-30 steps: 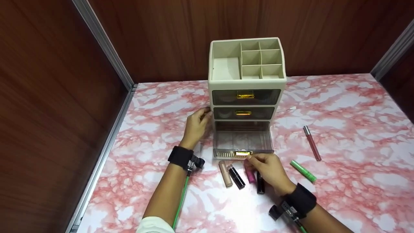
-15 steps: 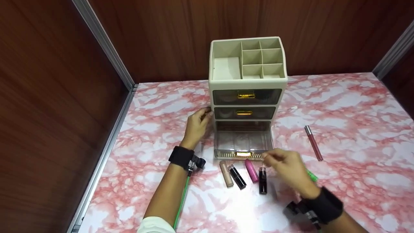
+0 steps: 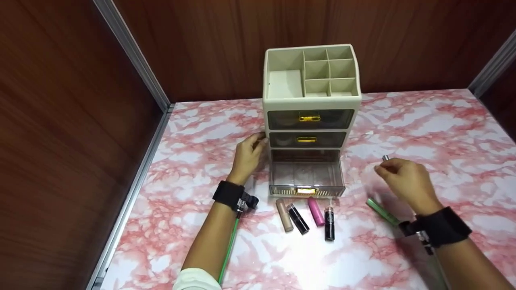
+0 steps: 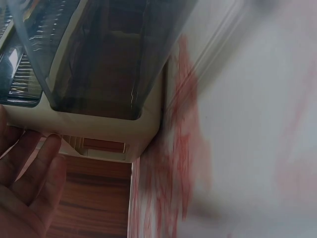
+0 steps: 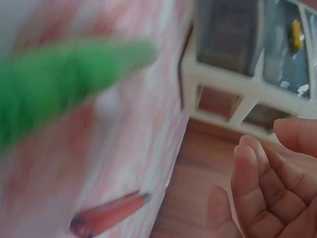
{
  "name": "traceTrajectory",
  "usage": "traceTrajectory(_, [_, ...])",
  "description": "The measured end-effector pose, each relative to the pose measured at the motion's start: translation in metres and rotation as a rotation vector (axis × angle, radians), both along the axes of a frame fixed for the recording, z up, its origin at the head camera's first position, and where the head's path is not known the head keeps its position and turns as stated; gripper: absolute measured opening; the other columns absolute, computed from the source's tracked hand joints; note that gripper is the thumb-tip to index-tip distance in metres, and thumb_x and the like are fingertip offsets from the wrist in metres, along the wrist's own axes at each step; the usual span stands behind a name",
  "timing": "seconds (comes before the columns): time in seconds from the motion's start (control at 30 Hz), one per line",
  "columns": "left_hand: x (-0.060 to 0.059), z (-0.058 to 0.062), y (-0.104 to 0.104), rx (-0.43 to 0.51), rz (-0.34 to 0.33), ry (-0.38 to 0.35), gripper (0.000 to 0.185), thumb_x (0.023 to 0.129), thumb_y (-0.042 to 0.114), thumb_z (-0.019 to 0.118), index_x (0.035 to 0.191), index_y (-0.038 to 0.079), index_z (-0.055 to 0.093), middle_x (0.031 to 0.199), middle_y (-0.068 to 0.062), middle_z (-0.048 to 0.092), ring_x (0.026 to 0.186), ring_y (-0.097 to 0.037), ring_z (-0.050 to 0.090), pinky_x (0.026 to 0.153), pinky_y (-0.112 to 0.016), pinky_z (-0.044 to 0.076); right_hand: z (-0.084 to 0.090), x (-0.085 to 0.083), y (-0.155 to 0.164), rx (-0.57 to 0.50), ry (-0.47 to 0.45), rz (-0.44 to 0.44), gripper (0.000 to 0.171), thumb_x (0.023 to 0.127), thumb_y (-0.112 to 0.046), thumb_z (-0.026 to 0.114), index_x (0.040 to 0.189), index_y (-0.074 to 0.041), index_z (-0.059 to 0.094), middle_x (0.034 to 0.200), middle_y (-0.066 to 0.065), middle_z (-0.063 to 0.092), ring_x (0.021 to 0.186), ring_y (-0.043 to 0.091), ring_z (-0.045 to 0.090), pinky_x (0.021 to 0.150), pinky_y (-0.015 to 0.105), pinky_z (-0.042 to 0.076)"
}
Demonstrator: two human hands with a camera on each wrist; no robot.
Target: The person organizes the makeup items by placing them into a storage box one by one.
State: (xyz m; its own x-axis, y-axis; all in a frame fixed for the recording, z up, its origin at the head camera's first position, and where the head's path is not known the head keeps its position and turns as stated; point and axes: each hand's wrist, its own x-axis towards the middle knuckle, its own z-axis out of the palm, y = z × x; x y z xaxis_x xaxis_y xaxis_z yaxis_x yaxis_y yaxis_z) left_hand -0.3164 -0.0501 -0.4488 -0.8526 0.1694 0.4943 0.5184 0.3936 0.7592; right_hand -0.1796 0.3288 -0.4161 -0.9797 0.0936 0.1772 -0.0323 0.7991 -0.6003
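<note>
A cream drawer organizer [image 3: 310, 104] stands on the table with its lowest clear drawer [image 3: 306, 173] pulled out. My left hand [image 3: 246, 157] rests its fingertips on the organizer's left side; in the left wrist view those fingers [image 4: 47, 158] lie along the side frame. My right hand [image 3: 407, 181] hovers at the right with loosely bent fingers and holds nothing. Beneath it lies a lip gloss tube, of which only the silver cap [image 3: 385, 158] shows in the head view; its red body [image 5: 111, 213] appears in the right wrist view. A green tube [image 3: 382, 211] lies nearer the right wrist.
In front of the drawer lie a beige tube [image 3: 284, 215], a black lipstick tube [image 3: 298, 218], a pink tube [image 3: 316, 211] and a dark tube with a clear end [image 3: 329, 225]. Wood-patterned panels [image 3: 213, 48] enclose the marbled table [image 3: 201, 125] at the back and sides.
My right hand has moved right, from the pink tube by the drawer front to above the lip gloss. The pink tube is now uncovered. My left hand stays at the organizer's side.
</note>
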Motion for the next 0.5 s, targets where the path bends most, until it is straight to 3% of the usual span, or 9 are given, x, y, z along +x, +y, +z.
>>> traceTrajectory(0.13, [-0.001,-0.001,0.001,0.003,-0.002,-0.006,0.027,0.098,0.023,0.060,0.115,0.004,0.069,0.103,-0.005,0.070,0.083,-0.012,0.063,0.076,-0.026,0.052,-0.002,-0.003,0.015,0.003,-0.099,-0.026,0.049,0.096,-0.051,0.055,0.113,-0.007,0.069,0.073,0.013,0.068,0.047,0.026,0.057,0.048,0.035,0.042])
traceTrajectory(0.23, [-0.002,-0.001,0.001,0.006,-0.006,-0.009,0.027,0.098,0.025,0.060,0.115,0.004,0.069,0.101,-0.005,0.070,0.081,-0.014,0.064,0.074,-0.026,0.052,-0.002,-0.004,0.024,0.032,-0.159,-0.023,0.052,0.095,-0.055,0.052,0.114,-0.008,0.068,0.061,0.008,0.062,0.049,0.025,0.055,0.048,0.035,0.039])
traceTrajectory(0.5, [-0.001,-0.001,0.000,0.009,-0.006,-0.022,0.029,0.098,0.025,0.060,0.116,0.004,0.068,0.104,-0.005,0.070,0.083,-0.013,0.064,0.075,-0.026,0.052,-0.010,-0.014,0.043,0.138,-0.257,0.014,0.048,0.096,-0.047,0.057,0.107,-0.002,0.070,0.073,0.005,0.068,0.074,0.029,0.061,0.064,0.042,0.045])
